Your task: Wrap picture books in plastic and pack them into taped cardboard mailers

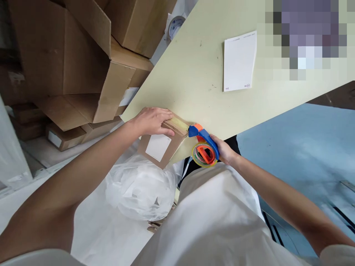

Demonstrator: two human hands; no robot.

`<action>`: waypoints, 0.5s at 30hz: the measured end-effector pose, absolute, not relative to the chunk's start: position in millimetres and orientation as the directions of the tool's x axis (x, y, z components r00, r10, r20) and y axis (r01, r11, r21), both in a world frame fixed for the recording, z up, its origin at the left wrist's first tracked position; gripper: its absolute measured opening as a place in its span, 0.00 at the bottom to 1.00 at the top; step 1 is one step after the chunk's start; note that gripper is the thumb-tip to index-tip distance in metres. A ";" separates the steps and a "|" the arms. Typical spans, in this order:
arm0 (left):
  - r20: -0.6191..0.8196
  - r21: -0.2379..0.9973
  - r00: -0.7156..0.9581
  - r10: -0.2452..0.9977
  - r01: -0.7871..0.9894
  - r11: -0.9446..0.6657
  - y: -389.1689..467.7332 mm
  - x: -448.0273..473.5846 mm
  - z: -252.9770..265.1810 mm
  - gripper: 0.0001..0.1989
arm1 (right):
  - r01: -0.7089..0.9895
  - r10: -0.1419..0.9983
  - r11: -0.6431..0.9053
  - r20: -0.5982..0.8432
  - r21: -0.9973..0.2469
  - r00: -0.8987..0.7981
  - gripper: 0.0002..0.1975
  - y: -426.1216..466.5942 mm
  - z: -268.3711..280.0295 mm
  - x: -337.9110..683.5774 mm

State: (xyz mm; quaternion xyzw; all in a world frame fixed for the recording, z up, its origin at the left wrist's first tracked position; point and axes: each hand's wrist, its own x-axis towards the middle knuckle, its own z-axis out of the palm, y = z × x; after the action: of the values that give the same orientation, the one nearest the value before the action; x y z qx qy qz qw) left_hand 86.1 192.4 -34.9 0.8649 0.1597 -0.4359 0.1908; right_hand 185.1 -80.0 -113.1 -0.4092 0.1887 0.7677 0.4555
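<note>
A small cardboard box (148, 146) with a white label (158, 147) on its side rests at the table's near edge. My left hand (154, 121) grips it, fingers over the top and thumb against the labelled side. Yellowish clear tape (179, 125) lies along the box's top. In my right hand (223, 149) is a blue and orange tape dispenser (209, 140), held by its handle. Its head touches or nearly touches the right end of the box, beside the tape; the exact contact is hard to see. A roll of clear tape sits on the dispenser.
On the pale table (191, 77) lies a white pad of paper (239, 62). Large open cartons (83, 62) stand at the left, with a tape roll (176, 26) near the table's far-left edge. A bag of white plastic (141, 188) sits below the box. The top right is pixelated.
</note>
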 end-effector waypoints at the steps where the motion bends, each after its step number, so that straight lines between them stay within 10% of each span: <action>1: -0.803 0.181 0.578 0.142 0.465 -0.867 194.0 80.8 -33.4 0.31 | -0.862 0.535 -0.502 -0.808 -0.068 -0.248 0.19 -73.6 -111.4 183.2; 9: -0.560 -0.023 0.509 0.654 0.779 -0.626 215.8 74.2 -36.2 0.33 | -0.716 0.600 -0.602 -0.791 -0.353 -0.115 0.26 46.0 -125.4 249.4; 15: -0.478 0.104 0.616 0.627 0.748 -0.655 187.4 106.4 -27.3 0.50 | -0.476 0.704 -0.631 -0.710 -0.613 -0.018 0.28 93.7 -109.4 283.5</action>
State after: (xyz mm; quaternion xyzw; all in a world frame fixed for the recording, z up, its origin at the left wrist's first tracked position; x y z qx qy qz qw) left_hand 106.4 187.4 -27.3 0.8865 0.3878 -0.2045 0.1482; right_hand 283.5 93.7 -109.4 -0.5624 -0.1011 0.7064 0.4177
